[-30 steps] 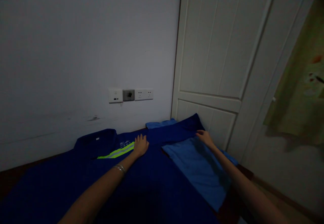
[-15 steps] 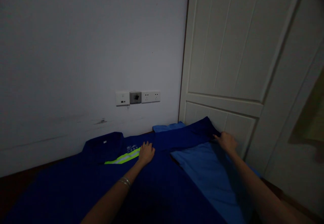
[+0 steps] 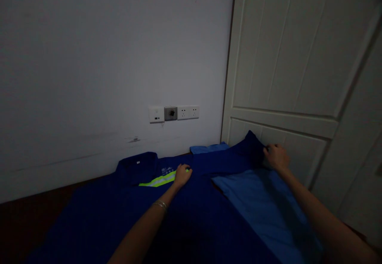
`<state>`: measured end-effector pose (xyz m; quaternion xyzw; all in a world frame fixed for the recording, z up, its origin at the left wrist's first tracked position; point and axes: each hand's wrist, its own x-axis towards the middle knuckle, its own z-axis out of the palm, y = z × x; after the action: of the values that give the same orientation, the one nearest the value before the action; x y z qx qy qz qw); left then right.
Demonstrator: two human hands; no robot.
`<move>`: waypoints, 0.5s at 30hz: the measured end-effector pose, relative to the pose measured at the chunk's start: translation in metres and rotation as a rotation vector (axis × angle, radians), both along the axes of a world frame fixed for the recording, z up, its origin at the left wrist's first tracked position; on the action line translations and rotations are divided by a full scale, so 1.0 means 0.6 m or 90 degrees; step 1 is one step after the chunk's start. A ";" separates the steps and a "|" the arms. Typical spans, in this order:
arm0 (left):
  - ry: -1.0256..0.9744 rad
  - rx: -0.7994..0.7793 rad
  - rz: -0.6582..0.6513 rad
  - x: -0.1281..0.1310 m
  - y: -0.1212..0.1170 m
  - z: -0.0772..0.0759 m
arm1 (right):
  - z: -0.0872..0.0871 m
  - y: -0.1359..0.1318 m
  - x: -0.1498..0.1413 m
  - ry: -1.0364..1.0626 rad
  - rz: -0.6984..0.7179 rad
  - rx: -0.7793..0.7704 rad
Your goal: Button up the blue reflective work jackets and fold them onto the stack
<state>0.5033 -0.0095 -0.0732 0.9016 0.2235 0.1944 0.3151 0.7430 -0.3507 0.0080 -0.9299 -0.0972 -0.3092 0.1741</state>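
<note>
A dark blue work shirt (image 3: 185, 216) with a yellow-green reflective stripe (image 3: 156, 180) lies spread on a dark surface against the wall. My left hand (image 3: 182, 175) rests on the shirt at the stripe's right end, fingers curled down onto the cloth. My right hand (image 3: 276, 156) is closed on the far end of the dark blue sleeve (image 3: 247, 148), lifting it a little near the door. A lighter blue panel (image 3: 262, 208) of cloth lies under my right forearm.
A white panelled door (image 3: 298, 77) stands close on the right. A row of wall sockets (image 3: 174, 113) sits above the shirt on the white wall. A light blue cloth edge (image 3: 207, 148) shows at the wall's foot. Dark wood (image 3: 24, 224) shows at left.
My right hand slid right along the sleeve and closed on its end, raising it. My left hand stayed by the stripe and its fingers curled. The view turned to the left.
</note>
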 end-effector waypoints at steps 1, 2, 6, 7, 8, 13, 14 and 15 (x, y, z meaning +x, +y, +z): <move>-0.012 -0.058 -0.006 -0.002 0.006 0.006 | 0.016 0.012 -0.007 -0.028 0.025 0.023; -0.017 -0.099 -0.009 -0.006 0.013 0.012 | 0.034 0.026 -0.015 -0.059 0.056 0.048; -0.003 -0.193 0.001 -0.037 0.046 0.044 | 0.115 0.103 -0.073 -0.170 0.226 0.181; 0.000 -0.248 -0.003 -0.049 0.055 0.056 | 0.135 0.127 -0.094 -0.194 0.263 0.227; 0.001 -0.313 -0.010 -0.064 0.064 0.070 | 0.155 0.151 -0.117 -0.220 0.306 0.268; -0.051 -0.553 -0.057 -0.166 0.102 0.179 | 0.235 0.267 -0.267 -0.292 0.514 0.357; -0.063 -0.583 -0.060 -0.191 0.108 0.204 | 0.247 0.287 -0.301 -0.291 0.553 0.361; -0.074 -0.607 -0.077 -0.219 0.115 0.227 | 0.256 0.307 -0.336 -0.285 0.597 0.365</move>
<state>0.3721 0.0598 0.0633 0.6560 0.2165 0.1019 0.7158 0.5415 -0.1663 0.1615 -0.6159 -0.4445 -0.4017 0.5116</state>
